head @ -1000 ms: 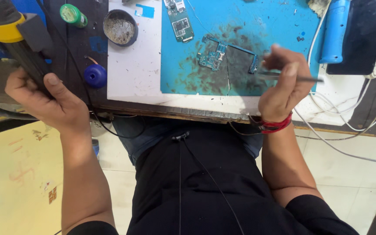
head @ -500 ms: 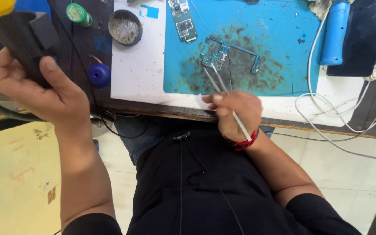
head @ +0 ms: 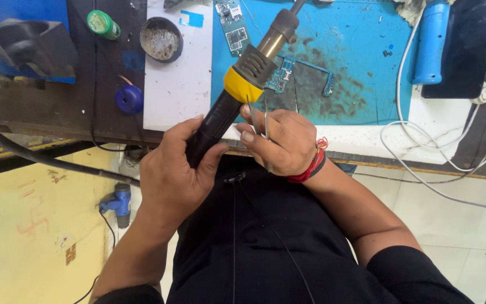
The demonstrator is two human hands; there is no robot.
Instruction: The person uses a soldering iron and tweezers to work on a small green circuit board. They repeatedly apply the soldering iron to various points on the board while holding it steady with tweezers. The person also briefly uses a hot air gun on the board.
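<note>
Over the near edge of the surface point(head: 187, 95), the left hand point(head: 178, 174) grips a hot-air tool point(head: 243, 84), the right hand point(head: 285, 143) pinches tweezers point(head: 265, 121); circuit board point(head: 281, 74), blue mat point(head: 361, 50), white cables point(head: 423, 135) lie beyond.

Bright, even daylight, soft shadows, sharp focus, slight wide-angle edge distortion.

A dark workbench point(head: 40, 110) spans the upper view, its front edge worn. On it lie a white panel point(head: 178, 84) and a stained blue work mat point(head: 361, 50). Below, the floor divides into a yellow painted area point(head: 23, 225) at left and pale tiles point(head: 462, 225) at right. Lighting is even and diffuse.
</note>
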